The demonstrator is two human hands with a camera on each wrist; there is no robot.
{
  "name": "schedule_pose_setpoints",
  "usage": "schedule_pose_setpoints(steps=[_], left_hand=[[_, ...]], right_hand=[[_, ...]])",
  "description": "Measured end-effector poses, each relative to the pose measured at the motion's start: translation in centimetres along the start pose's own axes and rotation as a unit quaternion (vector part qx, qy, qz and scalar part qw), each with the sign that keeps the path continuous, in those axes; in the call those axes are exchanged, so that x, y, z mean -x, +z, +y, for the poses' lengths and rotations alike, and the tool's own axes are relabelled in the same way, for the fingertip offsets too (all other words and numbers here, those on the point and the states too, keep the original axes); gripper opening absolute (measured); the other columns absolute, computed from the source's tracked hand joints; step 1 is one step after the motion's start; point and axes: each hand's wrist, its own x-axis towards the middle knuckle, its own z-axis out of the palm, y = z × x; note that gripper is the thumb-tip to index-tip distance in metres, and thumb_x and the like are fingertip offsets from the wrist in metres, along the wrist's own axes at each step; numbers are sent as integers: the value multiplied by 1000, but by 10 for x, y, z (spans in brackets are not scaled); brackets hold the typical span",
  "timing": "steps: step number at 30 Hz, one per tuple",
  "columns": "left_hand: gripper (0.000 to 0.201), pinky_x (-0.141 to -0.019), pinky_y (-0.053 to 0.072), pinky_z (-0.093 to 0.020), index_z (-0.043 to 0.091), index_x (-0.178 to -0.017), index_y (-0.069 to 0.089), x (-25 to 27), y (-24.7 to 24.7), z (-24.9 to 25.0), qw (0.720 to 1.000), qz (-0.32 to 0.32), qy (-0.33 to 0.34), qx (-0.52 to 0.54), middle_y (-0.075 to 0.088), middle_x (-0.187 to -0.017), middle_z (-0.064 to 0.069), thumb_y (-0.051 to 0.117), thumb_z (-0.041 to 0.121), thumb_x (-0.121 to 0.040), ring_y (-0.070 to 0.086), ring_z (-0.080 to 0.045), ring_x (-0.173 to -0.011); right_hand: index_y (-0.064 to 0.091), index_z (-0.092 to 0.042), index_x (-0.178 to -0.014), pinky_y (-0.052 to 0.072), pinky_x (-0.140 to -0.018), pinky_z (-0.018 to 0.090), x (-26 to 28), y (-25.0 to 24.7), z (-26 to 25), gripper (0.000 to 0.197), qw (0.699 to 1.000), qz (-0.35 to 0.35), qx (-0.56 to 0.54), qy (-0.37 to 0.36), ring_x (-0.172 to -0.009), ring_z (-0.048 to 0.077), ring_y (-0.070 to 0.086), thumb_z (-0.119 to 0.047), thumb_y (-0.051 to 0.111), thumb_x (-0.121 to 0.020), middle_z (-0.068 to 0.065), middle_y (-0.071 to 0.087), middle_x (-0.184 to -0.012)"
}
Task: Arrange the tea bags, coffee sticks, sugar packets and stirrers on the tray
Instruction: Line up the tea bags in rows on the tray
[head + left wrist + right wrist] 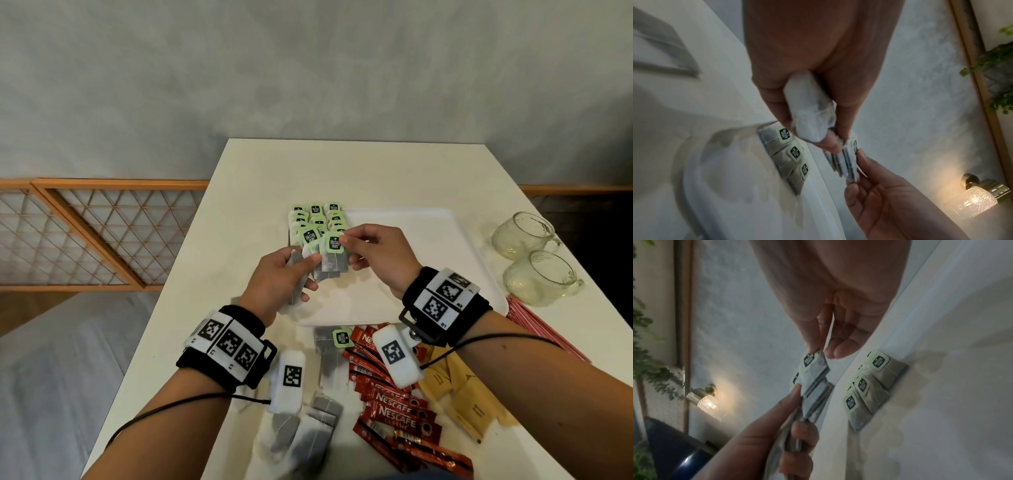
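My left hand (291, 274) grips a bunch of grey tea bags (310, 260) above the near left part of the white tray (428, 219). My right hand (356, 246) pinches the top of the front tea bag (334, 257) at its green tag, as the right wrist view shows at the tea bag (813, 366). Rows of tea bags (317, 217) with green tags lie on the tray's far left corner. Loose tea bags (305, 431), red coffee sticks (397, 411), brown sugar packets (459, 394) and red striped stirrers (541, 325) lie on the table near me.
Two glass mugs (534, 260) stand at the table's right edge beside the tray. The white table (239, 192) drops off on the left to a wooden lattice rail (85, 233). A lit wall lamp (978, 199) shows in the left wrist view.
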Motion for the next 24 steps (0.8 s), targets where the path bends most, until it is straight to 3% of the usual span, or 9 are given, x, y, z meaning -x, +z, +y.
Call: schedule_pose_setpoints(steps=[5, 11, 14, 17, 21, 24], left_hand=[[14, -42, 46, -21, 13, -80, 62, -3, -11, 5, 999, 42, 16, 11, 63, -65, -1, 69, 19, -90, 60, -12, -50], [11, -41, 44, -19, 11, -82, 62, -8, -26, 5, 998, 63, 4, 22, 66, -78, -6, 67, 15, -90, 59, -10, -47], [11, -41, 44, -19, 13, -80, 63, -8, -26, 1, 998, 63, -4, 18, 66, -73, -3, 68, 15, -90, 60, -10, -48], [13, -41, 44, -19, 15, -79, 62, -7, -27, -4, 998, 61, -12, 16, 65, -65, 1, 69, 15, -89, 60, -10, -49], [14, -41, 44, -20, 15, -78, 61, -8, -29, -7, 998, 55, -23, 21, 65, -65, 0, 70, 12, -87, 61, -10, -48], [8, -41, 44, -21, 12, -84, 64, -9, -30, -9, 998, 45, -29, 16, 67, -67, -1, 71, 12, -86, 61, -11, -49]], right_hand=[[68, -11, -83, 51, -49, 24, -17, -15, -4, 8, 998, 53, -25, 5, -48, 11, 55, -9, 65, -90, 5, 64, -73], [71, -9, -85, 55, -54, 26, -32, -18, 24, 1, 986, -9, 148, 80, -56, 18, 61, -9, 71, -86, 12, 67, -69], [69, -5, -91, 60, -60, 31, -38, -11, 31, 6, 980, 15, 182, 77, -56, 19, 62, -7, 71, -86, 11, 68, -69], [67, -6, -88, 60, -59, 30, -44, -8, 30, 2, 977, 41, 195, 71, -55, 19, 62, -6, 69, -87, 7, 66, -67], [64, -10, -80, 61, -68, 40, -55, -2, 33, 9, 975, 62, 200, 77, -57, 23, 65, -6, 68, -87, 3, 66, -67], [66, -5, -86, 61, -70, 43, -58, 0, 33, 2, 977, 59, 188, 87, -57, 23, 64, -5, 68, -88, 4, 66, -67]])
